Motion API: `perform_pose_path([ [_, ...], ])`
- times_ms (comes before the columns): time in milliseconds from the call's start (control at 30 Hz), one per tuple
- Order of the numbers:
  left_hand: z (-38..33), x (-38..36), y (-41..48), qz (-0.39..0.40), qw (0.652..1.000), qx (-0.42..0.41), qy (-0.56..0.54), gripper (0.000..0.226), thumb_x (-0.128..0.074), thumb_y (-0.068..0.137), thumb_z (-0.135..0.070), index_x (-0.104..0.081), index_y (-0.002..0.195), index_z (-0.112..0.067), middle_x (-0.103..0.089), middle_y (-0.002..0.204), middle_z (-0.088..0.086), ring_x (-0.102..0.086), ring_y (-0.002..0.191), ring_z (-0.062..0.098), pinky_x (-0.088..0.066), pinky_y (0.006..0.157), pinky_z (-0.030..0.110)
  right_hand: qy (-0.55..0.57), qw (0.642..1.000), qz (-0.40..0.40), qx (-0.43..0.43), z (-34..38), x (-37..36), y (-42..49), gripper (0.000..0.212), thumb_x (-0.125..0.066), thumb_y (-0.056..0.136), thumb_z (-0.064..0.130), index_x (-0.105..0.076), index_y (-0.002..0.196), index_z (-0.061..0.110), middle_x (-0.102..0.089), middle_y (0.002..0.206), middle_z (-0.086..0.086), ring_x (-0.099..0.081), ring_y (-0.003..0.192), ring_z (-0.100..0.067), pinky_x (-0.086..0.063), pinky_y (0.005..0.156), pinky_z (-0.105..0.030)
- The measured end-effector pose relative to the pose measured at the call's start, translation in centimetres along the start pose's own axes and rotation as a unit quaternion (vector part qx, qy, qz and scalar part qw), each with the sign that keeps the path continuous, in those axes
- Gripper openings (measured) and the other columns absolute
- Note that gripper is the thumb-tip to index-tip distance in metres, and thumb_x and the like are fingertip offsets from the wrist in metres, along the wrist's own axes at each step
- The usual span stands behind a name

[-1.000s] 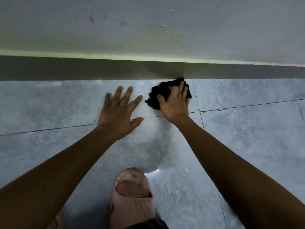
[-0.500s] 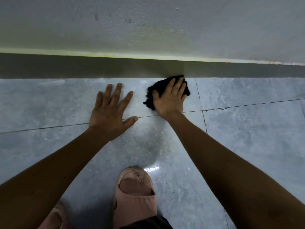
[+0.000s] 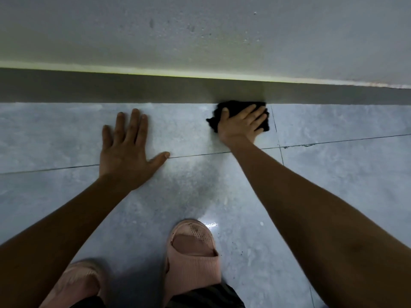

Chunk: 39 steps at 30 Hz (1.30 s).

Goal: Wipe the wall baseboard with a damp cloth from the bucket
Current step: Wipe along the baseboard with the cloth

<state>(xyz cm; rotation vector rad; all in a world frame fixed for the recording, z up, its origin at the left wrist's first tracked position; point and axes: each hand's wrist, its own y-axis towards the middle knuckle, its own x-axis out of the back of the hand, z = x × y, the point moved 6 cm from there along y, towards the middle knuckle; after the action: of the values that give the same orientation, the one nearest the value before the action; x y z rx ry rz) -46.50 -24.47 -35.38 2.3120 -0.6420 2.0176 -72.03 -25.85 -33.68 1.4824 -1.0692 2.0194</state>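
A dark grey baseboard [image 3: 133, 90] runs along the foot of the pale wall, across the whole view. A black cloth [image 3: 231, 108] lies on the floor tile, its far edge against the bottom of the baseboard. My right hand [image 3: 241, 126] presses flat on the cloth with fingers spread, covering most of it. My left hand [image 3: 126, 150] rests flat on the grey tile to the left, fingers apart, holding nothing. No bucket is in view.
The floor is grey tile with dark grout lines [image 3: 333, 142] and a wet shine near my feet. Two pink slippers, the right one [image 3: 192, 258] and the left one [image 3: 73, 285], stand at the bottom. The rough wall [image 3: 200, 30] fills the top.
My right hand and the cloth have slid a little to the right along the baseboard's foot. The left hand has drawn its fingers closer together and sits further from the cloth.
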Motion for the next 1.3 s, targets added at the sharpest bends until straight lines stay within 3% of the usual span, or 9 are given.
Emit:
perform_pose_path([
  [133,0.5,-0.2,-0.2,-0.017,1.000,-0.012,-0.006,0.094,-0.011,0.082,-0.075,0.012,0.150,-0.015,0.017,0.159,0.006,0.014,0.147,0.027,0.004,0.118,0.047,-0.017,0.995,0.035,0.095,3.7,-2.8,-4.5,0.082,-0.024,0.096,0.054,0.014,0.148,0.002,0.024,0.155,-0.016,0.022,0.142,-0.030,0.008,0.115,-0.046],
  [267,3.1,0.0,-1.0,-0.037,0.998,0.033,-0.034,0.094,-0.012,0.081,-0.071,0.009,0.151,-0.013,0.011,0.160,0.010,0.010,0.147,0.028,0.001,0.118,0.047,-0.060,0.983,0.022,0.173,1.5,-3.0,-5.6,0.081,-0.022,0.097,0.055,0.012,0.149,0.003,0.021,0.155,-0.016,0.018,0.143,-0.029,0.006,0.116,-0.043],
  [533,5.4,0.1,-2.3,-0.027,0.998,0.041,-0.032,0.088,-0.015,0.087,-0.068,0.007,0.152,-0.014,0.012,0.160,0.007,0.010,0.147,0.027,0.002,0.118,0.048,-0.011,1.000,0.008,0.004,0.6,-1.0,-2.7,0.082,-0.023,0.097,0.054,0.012,0.148,0.000,0.021,0.155,-0.017,0.019,0.143,-0.031,0.004,0.116,-0.046],
  [700,5.3,0.0,-2.2,-0.028,0.998,0.039,-0.028,0.092,-0.011,0.082,-0.070,0.009,0.151,-0.013,0.013,0.159,0.008,0.011,0.147,0.028,0.002,0.118,0.048,-0.037,0.991,0.046,0.121,5.3,-3.7,-7.3,0.081,-0.020,0.097,0.053,0.016,0.148,0.001,0.025,0.154,-0.016,0.022,0.142,-0.030,0.009,0.115,-0.045],
  [800,5.3,0.1,-2.3,-0.025,0.999,0.043,-0.021,0.093,-0.009,0.081,-0.070,0.009,0.151,-0.013,0.013,0.159,0.008,0.011,0.147,0.028,0.003,0.117,0.047,-0.057,0.982,0.049,0.171,3.9,-4.6,-9.0,0.080,-0.020,0.098,0.053,0.016,0.148,0.002,0.025,0.154,-0.016,0.021,0.142,-0.029,0.008,0.116,-0.043],
  [900,5.4,0.2,-2.3,-0.025,0.999,0.039,-0.019,0.093,-0.011,0.081,-0.070,0.008,0.151,-0.012,0.010,0.160,0.009,0.008,0.147,0.029,0.000,0.118,0.048,-0.066,0.988,0.013,0.138,0.6,-3.4,-7.0,0.081,-0.023,0.097,0.053,0.011,0.149,0.001,0.019,0.156,-0.018,0.016,0.144,-0.031,0.004,0.116,-0.044],
  [1000,5.4,0.2,-2.3,-0.029,0.999,0.033,-0.013,0.090,-0.013,0.085,-0.070,0.005,0.151,-0.011,0.007,0.160,0.010,0.005,0.147,0.031,-0.003,0.117,0.049,-0.038,0.998,-0.005,0.041,-1.6,-1.4,-4.0,0.082,-0.025,0.097,0.053,0.009,0.149,0.000,0.017,0.156,-0.019,0.015,0.144,-0.032,0.002,0.116,-0.046],
  [1133,5.2,0.3,-2.2,-0.023,0.999,0.039,-0.021,0.091,-0.017,0.084,-0.068,0.006,0.151,-0.012,0.009,0.160,0.010,0.007,0.147,0.030,0.000,0.118,0.049,0.006,0.999,0.020,-0.032,0.6,-0.9,-3.3,0.084,-0.025,0.097,0.054,0.013,0.149,0.000,0.022,0.155,-0.018,0.020,0.142,-0.033,0.007,0.115,-0.047],
  [1300,5.4,0.1,-2.3,-0.035,0.998,0.035,-0.028,0.089,-0.016,0.086,-0.069,0.002,0.152,-0.012,0.005,0.161,0.009,0.004,0.147,0.030,-0.002,0.117,0.049,-0.034,0.987,0.067,0.144,6.0,-4.8,-10.1,0.082,-0.022,0.098,0.053,0.016,0.147,0.000,0.026,0.153,-0.020,0.023,0.141,-0.034,0.010,0.114,-0.046],
])
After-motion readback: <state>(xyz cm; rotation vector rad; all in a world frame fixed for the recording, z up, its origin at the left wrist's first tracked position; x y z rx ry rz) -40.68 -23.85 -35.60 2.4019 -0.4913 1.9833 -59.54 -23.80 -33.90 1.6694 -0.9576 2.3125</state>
